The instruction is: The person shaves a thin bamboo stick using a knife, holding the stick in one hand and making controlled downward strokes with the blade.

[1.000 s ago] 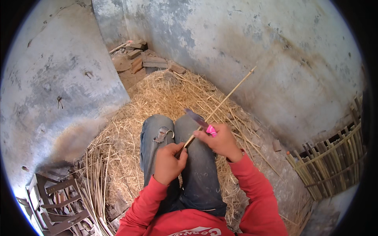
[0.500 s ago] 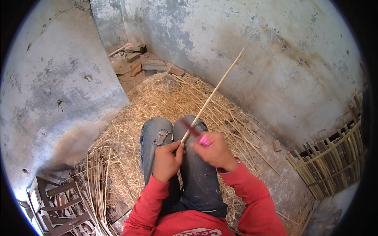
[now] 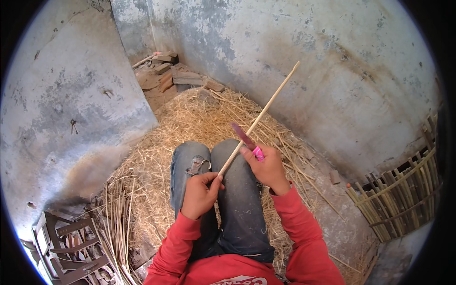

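Note:
My left hand (image 3: pixel 199 194) grips the near end of a long thin bamboo stick (image 3: pixel 266 108) that slants up and to the right over my knees. My right hand (image 3: pixel 267 167) holds a knife with a pink handle (image 3: pixel 258 153) and a dark blade (image 3: pixel 242 135), the blade lying against the stick just above my thumb. Both hands rest above my blue jeans (image 3: pixel 223 190), and my red sleeves come in from the lower edge.
Straw (image 3: pixel 190 118) covers the ground around my legs. Grey plaster walls (image 3: pixel 71 109) close in at left and behind. Bricks and rubble (image 3: pixel 166 76) lie in the far corner. A bundle of split canes (image 3: pixel 114 223) and metal frames (image 3: pixel 66 242) lie at lower left; a woven bamboo panel (image 3: pixel 403 194) stands at right.
The stick's far end swung from pointing right to steeper, then back slightly right. My right hand with the knife slid along the stick, and the view shifted a little.

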Demonstrator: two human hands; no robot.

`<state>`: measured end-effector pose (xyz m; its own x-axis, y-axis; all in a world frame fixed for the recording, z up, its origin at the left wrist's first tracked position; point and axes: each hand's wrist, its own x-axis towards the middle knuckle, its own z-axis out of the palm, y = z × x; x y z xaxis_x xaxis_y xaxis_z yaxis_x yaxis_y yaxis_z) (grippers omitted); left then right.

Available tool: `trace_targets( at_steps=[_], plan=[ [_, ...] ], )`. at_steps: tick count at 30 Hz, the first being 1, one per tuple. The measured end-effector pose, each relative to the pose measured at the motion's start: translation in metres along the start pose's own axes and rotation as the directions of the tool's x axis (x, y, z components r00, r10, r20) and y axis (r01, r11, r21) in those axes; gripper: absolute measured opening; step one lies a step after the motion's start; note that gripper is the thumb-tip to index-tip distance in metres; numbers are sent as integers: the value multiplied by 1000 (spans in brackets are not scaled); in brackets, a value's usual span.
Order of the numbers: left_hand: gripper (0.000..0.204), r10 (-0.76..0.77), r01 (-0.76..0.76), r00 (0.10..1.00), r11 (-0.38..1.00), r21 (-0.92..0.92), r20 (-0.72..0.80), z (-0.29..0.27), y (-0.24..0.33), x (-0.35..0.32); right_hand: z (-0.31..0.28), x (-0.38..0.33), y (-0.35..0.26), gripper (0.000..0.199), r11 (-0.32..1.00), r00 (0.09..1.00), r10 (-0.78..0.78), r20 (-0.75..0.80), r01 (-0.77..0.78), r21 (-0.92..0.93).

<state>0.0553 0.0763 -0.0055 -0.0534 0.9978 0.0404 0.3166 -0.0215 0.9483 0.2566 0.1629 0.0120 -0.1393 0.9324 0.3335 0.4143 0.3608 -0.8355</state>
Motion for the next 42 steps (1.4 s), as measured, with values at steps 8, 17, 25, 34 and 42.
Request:
trace_targets(
  at_steps=[8,17,25,34,42],
  plan=[
    [22,-43,49,996,996,-72,76,0,-11,8,15,-5,3,55,974,991,59,120,-31,-226],
    [22,-113,147,982,962,-231,153,6,-17,20,6,7,21,59,990,937,70,341,-24,-136],
    [20,-73,99,988,976,-192,139,2,-14,14,-17,22,46,55,886,910,340,238,-395,244],
    [16,354,-255,925,849,464,-139,-17,-21,-43,-67,70,68,53,992,984,91,-152,-104,-75],
    [21,452,-325,890,720,613,-59,-35,-42,-67,-80,103,91,56,955,953,39,-301,-124,-269]
  ],
)
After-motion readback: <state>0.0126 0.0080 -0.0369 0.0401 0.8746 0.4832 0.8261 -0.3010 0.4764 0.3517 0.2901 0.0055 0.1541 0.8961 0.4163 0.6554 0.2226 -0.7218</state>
